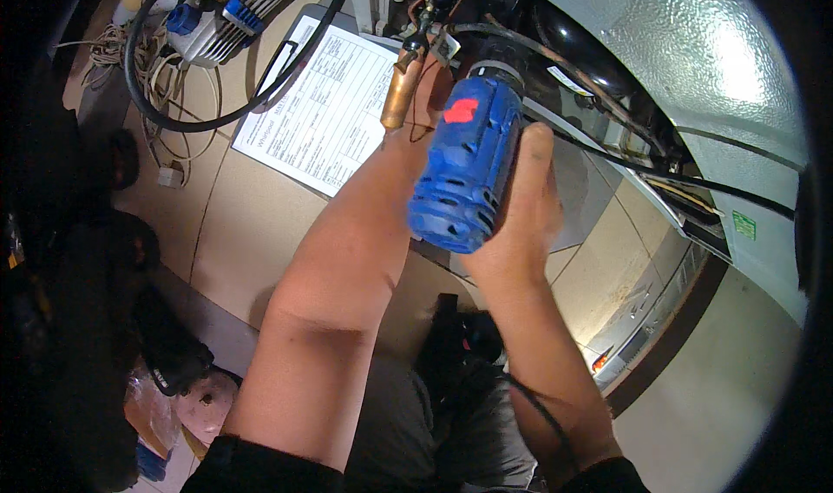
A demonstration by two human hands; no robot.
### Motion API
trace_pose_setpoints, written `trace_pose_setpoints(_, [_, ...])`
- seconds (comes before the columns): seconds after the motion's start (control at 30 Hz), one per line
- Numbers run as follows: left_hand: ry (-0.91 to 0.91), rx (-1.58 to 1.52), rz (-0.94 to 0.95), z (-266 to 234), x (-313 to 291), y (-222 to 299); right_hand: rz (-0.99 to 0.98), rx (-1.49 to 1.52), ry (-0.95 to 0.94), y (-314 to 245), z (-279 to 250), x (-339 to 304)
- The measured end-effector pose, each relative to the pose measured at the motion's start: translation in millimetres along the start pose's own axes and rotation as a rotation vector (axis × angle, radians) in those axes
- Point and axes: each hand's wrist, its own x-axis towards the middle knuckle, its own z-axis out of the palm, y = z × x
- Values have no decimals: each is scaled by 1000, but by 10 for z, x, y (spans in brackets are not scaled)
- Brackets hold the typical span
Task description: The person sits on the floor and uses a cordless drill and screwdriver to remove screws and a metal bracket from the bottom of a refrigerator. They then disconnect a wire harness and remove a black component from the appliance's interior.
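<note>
My right hand (pixel 531 202) is wrapped round the grip of a blue pistol-shaped power tool (pixel 460 167) with a red patch on its back and vents at its rear. Its black nose points into the open compartment of a pale appliance (pixel 694 50); the tip is hidden. My left forearm reaches up beside the tool, and my left hand (pixel 436 94) is near the compartment's opening, its fingers hidden. Next to that hand hangs a copper filter drier (pixel 402 89), tilted, with thin tubing at both ends. A black rounded compressor (pixel 573 42) sits inside the compartment.
A printed form (pixel 321 102) lies on a dark board on the tiled floor. At the upper left stands a blue-and-silver pump (pixel 217 33), with a black hose (pixel 139 94) looping over the form and tangled pale cords (pixel 178 137). A black cable (pixel 599 150) crosses the compartment.
</note>
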Motion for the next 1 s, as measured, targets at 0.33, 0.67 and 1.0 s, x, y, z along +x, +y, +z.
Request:
trace_pose_setpoints(0.33, [-49,-81,-114,7,124,161,125,-148,-304,1067,-675,460])
trace_pose_setpoints(0.67, [-117,86,-154,1,131,206,-11,-70,-343,1373,-1289,-1124])
trace_pose_setpoints(1.0, [-191,220,-424,-137,392,848,113,-377,-432,2500,-1525,-2318])
